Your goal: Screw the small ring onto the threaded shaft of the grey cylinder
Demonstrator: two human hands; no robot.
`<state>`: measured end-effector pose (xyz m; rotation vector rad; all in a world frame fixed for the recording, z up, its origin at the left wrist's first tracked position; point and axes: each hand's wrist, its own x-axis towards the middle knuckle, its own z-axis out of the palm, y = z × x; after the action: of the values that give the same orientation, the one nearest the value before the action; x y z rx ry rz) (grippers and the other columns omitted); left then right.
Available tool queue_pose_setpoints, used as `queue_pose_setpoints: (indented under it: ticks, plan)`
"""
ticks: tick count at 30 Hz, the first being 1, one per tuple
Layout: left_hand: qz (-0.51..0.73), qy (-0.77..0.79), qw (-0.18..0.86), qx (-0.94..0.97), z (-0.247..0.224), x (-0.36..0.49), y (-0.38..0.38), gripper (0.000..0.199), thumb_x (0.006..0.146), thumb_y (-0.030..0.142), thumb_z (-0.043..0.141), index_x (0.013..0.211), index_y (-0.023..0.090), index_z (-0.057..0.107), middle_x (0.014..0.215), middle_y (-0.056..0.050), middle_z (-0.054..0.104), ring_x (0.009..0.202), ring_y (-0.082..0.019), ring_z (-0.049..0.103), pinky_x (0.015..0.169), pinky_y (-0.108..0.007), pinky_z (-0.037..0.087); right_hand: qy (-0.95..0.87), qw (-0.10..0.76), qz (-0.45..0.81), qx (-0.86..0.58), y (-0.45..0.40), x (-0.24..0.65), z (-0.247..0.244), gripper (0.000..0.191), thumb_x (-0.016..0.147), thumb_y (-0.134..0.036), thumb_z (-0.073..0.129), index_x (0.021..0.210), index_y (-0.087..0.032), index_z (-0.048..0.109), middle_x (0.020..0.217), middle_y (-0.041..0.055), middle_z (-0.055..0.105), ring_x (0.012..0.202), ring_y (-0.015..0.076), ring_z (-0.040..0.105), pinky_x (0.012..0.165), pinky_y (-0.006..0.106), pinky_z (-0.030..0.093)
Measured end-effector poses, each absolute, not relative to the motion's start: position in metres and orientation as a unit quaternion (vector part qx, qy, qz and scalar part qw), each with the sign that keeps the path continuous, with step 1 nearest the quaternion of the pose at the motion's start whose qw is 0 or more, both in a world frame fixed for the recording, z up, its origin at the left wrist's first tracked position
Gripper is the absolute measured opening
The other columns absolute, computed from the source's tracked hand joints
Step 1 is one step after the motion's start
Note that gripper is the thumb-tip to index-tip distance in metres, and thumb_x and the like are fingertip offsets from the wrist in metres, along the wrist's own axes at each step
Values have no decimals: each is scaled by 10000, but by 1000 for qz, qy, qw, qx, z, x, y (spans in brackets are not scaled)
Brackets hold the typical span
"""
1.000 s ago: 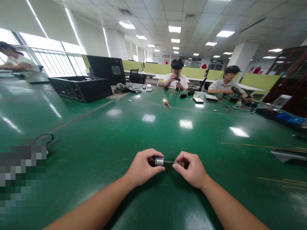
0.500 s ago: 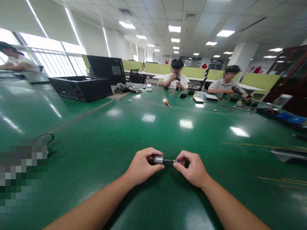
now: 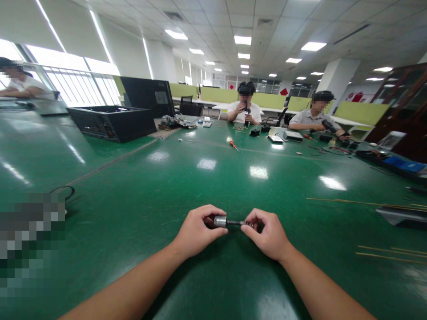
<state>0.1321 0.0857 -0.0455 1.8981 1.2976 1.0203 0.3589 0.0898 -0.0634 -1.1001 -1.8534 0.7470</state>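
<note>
Low over the green table (image 3: 213,186), my left hand (image 3: 202,229) is closed around a silver metal cylinder (image 3: 220,221), with thumb and fingers on either side of it. A thin dark shaft (image 3: 235,222) runs from the cylinder to the right. My right hand (image 3: 267,232) pinches the far end of that shaft between thumb and forefinger. The shaft lies about level between the two hands, which do not touch. What the curled fingers cover at each end is hidden.
An orange screwdriver (image 3: 232,145) lies mid-table. Thin yellowish rods (image 3: 347,201) are at the right. A black computer case (image 3: 113,122) stands at the back left. Two people sit across the table, near a white box (image 3: 293,135) and tools; another sits far left.
</note>
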Motion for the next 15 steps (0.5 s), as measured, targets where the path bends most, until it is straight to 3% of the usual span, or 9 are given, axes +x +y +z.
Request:
queue_pose_setpoints:
  ticks: [15]
  plan:
    - [386,504,315,706,-45,132,86,286,661,205,798,941,205,741,891,-29,719,790,-181,655,693,-268,493,-736,424,289,-441,91,360,-65,119,770,-276,684,728,-178,630,605,-5,590,550,133,526,524,232,415]
